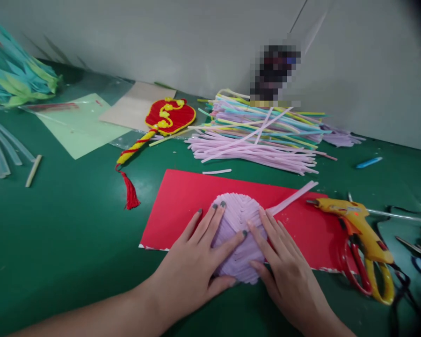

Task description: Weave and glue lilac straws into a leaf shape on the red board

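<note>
A rounded lilac panel of pipe cleaners laid in a V pattern (239,210) lies over the front part of a red sheet (192,192). Across its left side rests my left hand (196,255), fingers stretched out flat and the thumb at the lower edge. My right hand (284,262) lies on the right side with its fingers extended, the tips touching the panel. Lilac pipe cleaner ends (294,197) stick out from the panel's upper right, past my right fingertips. Neither hand is closed around anything. My palms and fingers cover parts of the panel.
Behind the sheet lie bundled pipe cleaners (252,152) and a red-yellow fan (170,116) with a tassel. To the right are a yellow glue gun (359,222), scissors (381,283) and a blue pen-like item (369,162). Clear sticks (3,145) lie left.
</note>
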A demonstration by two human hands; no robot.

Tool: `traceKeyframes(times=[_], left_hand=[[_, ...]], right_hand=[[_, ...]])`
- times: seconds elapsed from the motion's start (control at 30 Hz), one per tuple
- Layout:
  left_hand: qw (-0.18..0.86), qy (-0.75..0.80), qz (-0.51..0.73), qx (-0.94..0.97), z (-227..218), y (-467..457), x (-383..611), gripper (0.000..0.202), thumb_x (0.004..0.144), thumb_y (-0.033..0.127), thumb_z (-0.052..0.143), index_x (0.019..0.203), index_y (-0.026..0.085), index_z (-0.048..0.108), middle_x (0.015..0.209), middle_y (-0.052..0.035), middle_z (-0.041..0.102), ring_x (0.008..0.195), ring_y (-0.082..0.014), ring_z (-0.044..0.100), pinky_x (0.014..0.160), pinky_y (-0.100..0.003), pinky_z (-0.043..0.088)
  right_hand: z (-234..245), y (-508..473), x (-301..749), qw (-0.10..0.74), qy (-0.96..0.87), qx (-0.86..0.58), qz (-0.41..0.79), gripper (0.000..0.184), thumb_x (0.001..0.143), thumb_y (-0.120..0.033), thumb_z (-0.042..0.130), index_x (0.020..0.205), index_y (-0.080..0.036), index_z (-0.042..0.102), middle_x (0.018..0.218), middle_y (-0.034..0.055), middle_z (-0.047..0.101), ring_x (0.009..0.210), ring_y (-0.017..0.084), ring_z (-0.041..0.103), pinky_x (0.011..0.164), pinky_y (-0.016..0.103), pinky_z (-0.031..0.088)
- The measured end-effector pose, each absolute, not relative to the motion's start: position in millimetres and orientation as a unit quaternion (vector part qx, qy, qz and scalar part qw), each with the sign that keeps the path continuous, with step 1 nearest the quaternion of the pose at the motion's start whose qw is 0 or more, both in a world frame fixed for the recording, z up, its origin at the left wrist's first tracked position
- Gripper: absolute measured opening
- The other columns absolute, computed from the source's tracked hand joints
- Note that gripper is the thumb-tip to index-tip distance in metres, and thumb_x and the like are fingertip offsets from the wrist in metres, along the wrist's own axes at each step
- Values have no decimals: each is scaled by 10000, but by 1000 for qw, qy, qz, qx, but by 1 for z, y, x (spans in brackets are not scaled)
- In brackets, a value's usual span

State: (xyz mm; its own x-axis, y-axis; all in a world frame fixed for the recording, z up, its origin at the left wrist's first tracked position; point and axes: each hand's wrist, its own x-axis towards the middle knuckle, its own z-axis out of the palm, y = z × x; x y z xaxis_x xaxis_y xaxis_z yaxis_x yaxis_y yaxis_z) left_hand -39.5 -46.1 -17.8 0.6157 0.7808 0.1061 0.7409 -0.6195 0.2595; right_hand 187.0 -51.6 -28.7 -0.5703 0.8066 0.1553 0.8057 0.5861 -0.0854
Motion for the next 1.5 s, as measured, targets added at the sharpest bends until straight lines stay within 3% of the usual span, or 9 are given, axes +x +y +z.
traceKeyframes(times=[0.1, 0.3, 0.67, 0.97, 1.2, 1.5], left_hand=[[90, 429, 98, 894, -19, -47, -40, 751, 824, 612, 512, 1462, 307, 262, 1534, -151, 239, 1380, -352, 277, 1063, -533, 298], [63, 422, 84, 901, -19, -47, -41, 871, 784, 615, 564, 1489, 285, 173, 1506, -180, 292, 1377, -344, 287, 1057, -508, 310], [38, 419, 67, 905, -17, -43, -41, 867, 734, 658, 580, 1457, 284, 281, 1454, -165, 396, 1358, -351, 316, 1034, -479, 325], [33, 421, 70, 904, -15, -44, -39, 889, 731, 598, 632, 1464, 254, 266, 1451, -193, 388, 1354, -358, 322, 1042, -489, 315], [31, 424, 75, 902, -16, -45, -40, 780, 799, 607, 545, 1455, 275, 284, 1456, -176, 389, 1360, -329, 327, 1033, -498, 344], [22, 410, 67, 909, -16, -43, -40, 845, 740, 598, 625, 1444, 247, 317, 1425, -212, 419, 1330, -343, 377, 989, -508, 394]], right_hand=[[-28, -50, 190, 104, -893, -438, 0, 582, 925, -377, 422, 1458, -181, 291, 1539, 150, 205, 1393, 338, 236, 971, 546, 459], [-29, -45, 192, 99, -905, -414, -24, 567, 909, -410, 410, 1431, -196, 352, 1498, 195, 282, 1367, 360, 288, 872, 512, 515], [-32, -39, 194, 106, -914, -388, -56, 627, 909, -462, 378, 1463, -181, 294, 1450, 221, 353, 1352, 354, 322, 832, 467, 526], [-30, -43, 192, 85, -909, -404, -53, 644, 923, -467, 367, 1486, -195, 215, 1503, 212, 258, 1368, 345, 293, 863, 468, 512], [-30, -44, 192, 79, -910, -403, -51, 644, 922, -436, 384, 1487, -182, 207, 1485, 243, 270, 1382, 354, 251, 856, 492, 512], [-30, -43, 191, 77, -909, -406, -46, 634, 919, -426, 392, 1481, -183, 228, 1471, 246, 294, 1376, 360, 262, 851, 500, 510]])
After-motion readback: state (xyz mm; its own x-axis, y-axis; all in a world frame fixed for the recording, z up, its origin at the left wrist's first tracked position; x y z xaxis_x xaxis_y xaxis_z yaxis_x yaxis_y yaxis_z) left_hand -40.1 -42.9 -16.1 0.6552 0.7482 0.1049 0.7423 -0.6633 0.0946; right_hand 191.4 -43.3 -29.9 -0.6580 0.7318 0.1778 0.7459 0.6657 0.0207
